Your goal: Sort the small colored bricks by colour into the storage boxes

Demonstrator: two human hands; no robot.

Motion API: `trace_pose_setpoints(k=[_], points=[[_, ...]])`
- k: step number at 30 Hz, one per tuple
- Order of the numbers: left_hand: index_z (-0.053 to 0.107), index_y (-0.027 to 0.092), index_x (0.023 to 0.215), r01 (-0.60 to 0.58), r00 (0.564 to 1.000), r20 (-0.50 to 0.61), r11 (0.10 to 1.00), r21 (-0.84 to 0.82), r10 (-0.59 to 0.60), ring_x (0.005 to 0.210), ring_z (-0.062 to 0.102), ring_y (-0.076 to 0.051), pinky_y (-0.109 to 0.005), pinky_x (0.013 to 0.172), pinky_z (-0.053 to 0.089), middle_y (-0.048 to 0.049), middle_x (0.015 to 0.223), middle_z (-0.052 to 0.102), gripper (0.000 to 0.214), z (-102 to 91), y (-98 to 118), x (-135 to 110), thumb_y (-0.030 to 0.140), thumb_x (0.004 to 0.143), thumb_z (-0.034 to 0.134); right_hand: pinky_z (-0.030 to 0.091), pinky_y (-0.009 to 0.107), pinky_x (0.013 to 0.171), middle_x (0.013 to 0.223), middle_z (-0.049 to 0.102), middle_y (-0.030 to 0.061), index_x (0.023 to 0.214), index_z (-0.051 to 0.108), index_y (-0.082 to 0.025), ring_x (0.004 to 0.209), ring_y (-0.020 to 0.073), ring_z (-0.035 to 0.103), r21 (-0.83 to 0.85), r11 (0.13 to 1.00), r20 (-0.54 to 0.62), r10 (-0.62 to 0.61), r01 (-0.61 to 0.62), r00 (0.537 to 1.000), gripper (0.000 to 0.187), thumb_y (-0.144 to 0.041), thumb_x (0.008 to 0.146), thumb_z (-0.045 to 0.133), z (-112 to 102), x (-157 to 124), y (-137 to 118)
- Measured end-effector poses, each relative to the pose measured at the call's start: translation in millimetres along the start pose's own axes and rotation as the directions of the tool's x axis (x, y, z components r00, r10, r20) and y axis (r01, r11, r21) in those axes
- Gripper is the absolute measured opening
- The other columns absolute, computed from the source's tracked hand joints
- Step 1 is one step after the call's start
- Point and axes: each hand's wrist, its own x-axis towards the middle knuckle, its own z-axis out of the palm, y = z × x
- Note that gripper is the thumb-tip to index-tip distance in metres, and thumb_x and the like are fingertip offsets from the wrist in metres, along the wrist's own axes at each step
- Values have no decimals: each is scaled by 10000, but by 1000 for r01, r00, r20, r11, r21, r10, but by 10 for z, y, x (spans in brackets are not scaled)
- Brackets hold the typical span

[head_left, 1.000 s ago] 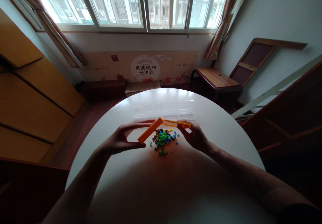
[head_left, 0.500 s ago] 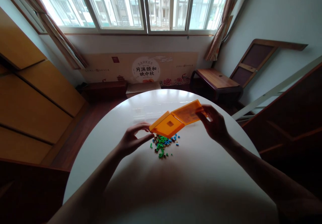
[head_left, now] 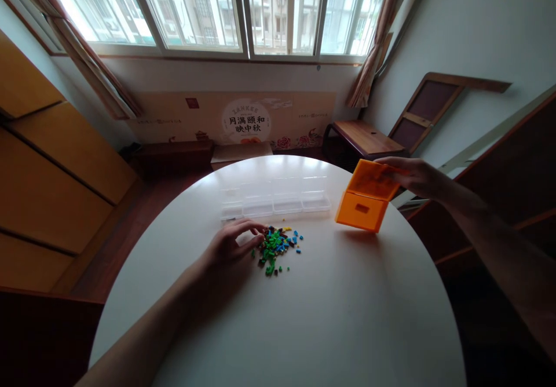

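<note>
My right hand (head_left: 412,175) grips the lid of an open orange plastic box (head_left: 365,201) and holds it at the table's right side, the box's lower part hanging just above or on the tabletop. My left hand (head_left: 232,245) rests on the round white table (head_left: 304,317), fingers curled and spread, fingertips touching the left side of a small pile of tiny coloured bricks (head_left: 275,247): green, blue, brown, yellow. Nothing shows in its fingers. A clear plastic compartment tray (head_left: 278,204) lies just beyond the pile.
A low wooden bench (head_left: 367,138) and a leaning wooden frame (head_left: 434,109) stand to the right beyond the table. Wooden cabinets (head_left: 52,167) line the left. A printed cardboard panel (head_left: 243,121) sits under the windows. The table's right edge is close to the orange box.
My right hand carried the orange box away from above the pile to the table's right side. My left hand let go of the box and dropped onto the table beside the bricks.
</note>
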Motion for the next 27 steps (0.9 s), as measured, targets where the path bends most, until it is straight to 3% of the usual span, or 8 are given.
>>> trace_pose_setpoints(k=[3, 7, 11, 16, 22, 27], points=[[801, 227, 1159, -9, 1000, 14, 995, 95, 7, 983, 790, -208, -338, 919, 640, -82, 1106, 831, 178, -13, -49, -27, 329, 1054, 701, 659, 447, 1013, 1237, 816, 83, 1346, 770, -235, 1100, 305, 787, -36, 999, 86, 10, -7, 996, 464, -490, 969, 681, 97, 161, 215], [797, 241, 1141, -12, 1000, 2, 984, 178, 12, 997, 793, -214, -344, 920, 643, -77, 1110, 832, 171, -20, -5, -42, 332, 1061, 675, 640, 397, 971, 1172, 832, 74, 1304, 774, -229, 1031, 277, 794, -172, 983, 95, -43, 59, 995, 389, -386, 977, 634, 339, 311, 352], [786, 238, 1142, -27, 1000, -9, 978, 207, 29, 969, 789, -203, -335, 899, 640, -74, 1092, 829, 166, -7, 59, -34, 318, 1067, 663, 622, 372, 920, 1106, 835, 65, 1264, 769, -243, 955, 256, 784, -279, 960, 50, -23, 36, 998, 328, -320, 989, 609, 592, 340, 355], [784, 255, 1140, -26, 1000, 12, 973, 228, 24, 998, 789, -205, -335, 909, 637, -61, 1122, 827, 156, 20, 68, -36, 305, 1073, 652, 605, 439, 968, 1100, 792, 118, 1313, 739, -213, 980, 286, 743, -350, 935, -45, -78, 58, 996, 355, -308, 1015, 571, 751, 350, 333], [785, 261, 1170, -25, 1000, 23, 965, 260, 20, 1027, 787, -215, -351, 922, 637, -64, 1151, 824, 168, 21, 9, -58, 306, 1069, 658, 547, 517, 1123, 1237, 795, 109, 1304, 754, -227, 1182, 330, 689, -354, 919, -72, -212, 174, 975, 344, -298, 1029, 561, 819, 459, 409], [789, 268, 1177, -31, 999, 34, 964, 264, 23, 1024, 786, -211, -343, 922, 635, -61, 1151, 822, 179, 15, 3, -62, 298, 1072, 647, 528, 559, 1168, 1338, 767, 109, 1393, 725, -230, 1258, 343, 669, -347, 923, -91, -207, 164, 974, 450, -237, 970, 570, 969, 541, 517]])
